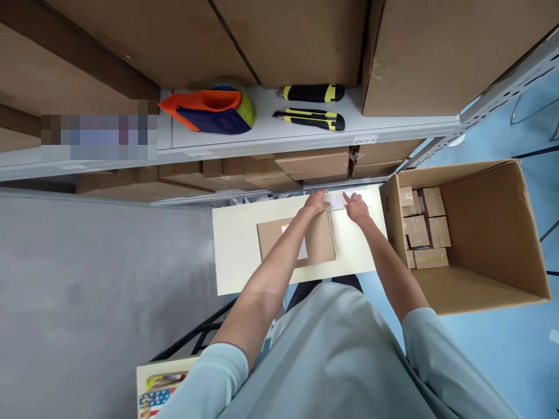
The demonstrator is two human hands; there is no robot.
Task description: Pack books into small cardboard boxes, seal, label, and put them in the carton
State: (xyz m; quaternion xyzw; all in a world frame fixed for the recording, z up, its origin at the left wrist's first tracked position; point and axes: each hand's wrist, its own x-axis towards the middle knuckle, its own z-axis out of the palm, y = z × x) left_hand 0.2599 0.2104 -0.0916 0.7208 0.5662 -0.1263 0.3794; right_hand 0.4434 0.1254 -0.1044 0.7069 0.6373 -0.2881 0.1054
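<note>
On the narrow pale table (236,250), a strip of white paper labels (335,202) lies near the far edge. My left hand (317,202) is closed at the strip's left end, with the thumb and fingers on its edge. Farther right, my right hand (357,207) has its index finger stretched over the labels while the other fingers curl; its fingertips seem to grip the paper. Below my left hand is a flat cardboard box (321,241) bearing a white label (303,250), partly hidden by my left forearm.
A large open carton (489,203) with several small boxes (417,231) stands right of the table. Above, a shelf (266,119) carries two utility knives (312,93), an orange and blue tape dispenser (209,109) and big cartons (297,41). More boxes (314,162) sit underneath.
</note>
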